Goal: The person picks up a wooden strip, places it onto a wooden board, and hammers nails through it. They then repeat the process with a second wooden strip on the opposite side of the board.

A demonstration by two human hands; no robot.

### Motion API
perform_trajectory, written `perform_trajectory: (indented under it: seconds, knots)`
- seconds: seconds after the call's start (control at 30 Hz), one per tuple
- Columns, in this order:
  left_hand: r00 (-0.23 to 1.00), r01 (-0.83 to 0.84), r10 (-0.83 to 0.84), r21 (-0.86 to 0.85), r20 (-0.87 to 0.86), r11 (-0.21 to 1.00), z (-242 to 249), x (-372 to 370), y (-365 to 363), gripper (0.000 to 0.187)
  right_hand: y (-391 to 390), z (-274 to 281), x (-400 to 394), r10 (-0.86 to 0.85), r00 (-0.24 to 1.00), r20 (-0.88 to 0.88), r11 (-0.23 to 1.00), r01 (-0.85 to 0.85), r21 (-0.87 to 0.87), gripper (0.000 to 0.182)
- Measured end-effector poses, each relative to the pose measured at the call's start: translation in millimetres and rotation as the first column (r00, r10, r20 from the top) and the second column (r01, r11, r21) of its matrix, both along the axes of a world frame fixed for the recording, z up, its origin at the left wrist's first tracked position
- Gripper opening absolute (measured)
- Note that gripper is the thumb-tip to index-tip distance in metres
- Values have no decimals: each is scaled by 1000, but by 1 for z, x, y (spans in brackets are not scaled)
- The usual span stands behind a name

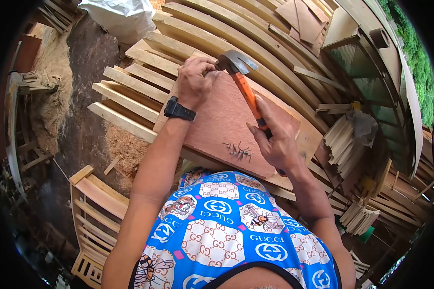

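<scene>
A claw hammer [246,91] with an orange and black handle is gripped low on its handle by my right hand [277,137]. Its dark metal head is right beside the fingers of my left hand [196,79]. Those fingers are pinched together at the far corner of a reddish plywood board [212,113]; whatever they hold is hidden. A small pile of loose nails [237,151] lies on the board's near side, left of my right hand. A black watch [179,110] is on my left wrist.
Long timber planks [217,31] lie side by side beneath and beyond the board. A wooden chair-like frame [99,212] stands at lower left, near sawdust [128,149]. A white sack [120,19] sits at the top. Bundled wood strips [342,144] and a glazed cabinet [371,72] are on the right.
</scene>
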State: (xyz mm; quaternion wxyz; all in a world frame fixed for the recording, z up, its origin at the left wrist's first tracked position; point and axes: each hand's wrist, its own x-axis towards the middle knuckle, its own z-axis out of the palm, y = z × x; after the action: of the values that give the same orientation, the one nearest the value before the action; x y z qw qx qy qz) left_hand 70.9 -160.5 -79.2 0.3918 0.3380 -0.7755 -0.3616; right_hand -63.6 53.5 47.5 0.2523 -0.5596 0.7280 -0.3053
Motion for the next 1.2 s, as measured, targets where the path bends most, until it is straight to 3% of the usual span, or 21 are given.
perform_trajectory:
  seconds: [0.17,0.27,0.33,0.37,0.43,0.47,0.53,0.6,0.7,0.77,0.87,0.93,1.0,1.2]
  knots:
    - [1000,-3,3,32,8,999,-1,0,-1,10,1,4,-2,-41,999,21,997,39,64,71]
    - [991,22,-38,118,131,993,10,8,-4,24,5,10,-3,-96,992,82,990,87,110,68]
    - [976,21,-5,-72,220,997,16,14,-7,34,12,11,-8,-113,986,126,989,99,113,66]
    - [975,24,-9,-67,222,997,19,17,-11,34,16,10,-10,-145,979,141,978,120,170,65]
    - [899,162,-176,68,400,984,29,22,-21,35,23,4,-11,-176,972,159,963,136,232,63]
    - [899,158,-174,73,403,985,35,21,-27,35,27,-3,-12,-220,955,202,954,167,249,61]
    - [786,257,-329,207,524,944,43,19,-41,35,33,-13,-11,-252,937,243,944,183,275,59]
    - [772,305,-350,173,531,936,44,16,-49,34,38,-17,-6,-408,790,457,894,246,373,56]
    - [759,343,-379,169,529,924,47,17,-56,34,42,-24,-3,-436,712,550,894,271,358,56]
    - [735,375,-412,184,538,909,47,17,-58,35,47,-33,-6,-432,722,540,891,249,380,58]
    - [764,363,-392,162,513,918,49,26,-58,36,40,-25,-1,-367,865,343,882,206,423,50]
    - [778,360,-383,147,498,921,51,28,-53,37,36,-25,-3,-346,880,326,877,180,445,48]
    - [844,174,-214,127,492,977,56,32,-43,36,37,-27,-5,-355,884,303,853,173,493,39]
    - [923,20,-63,115,380,993,60,44,-11,30,37,-21,13,-385,886,259,853,234,467,31]
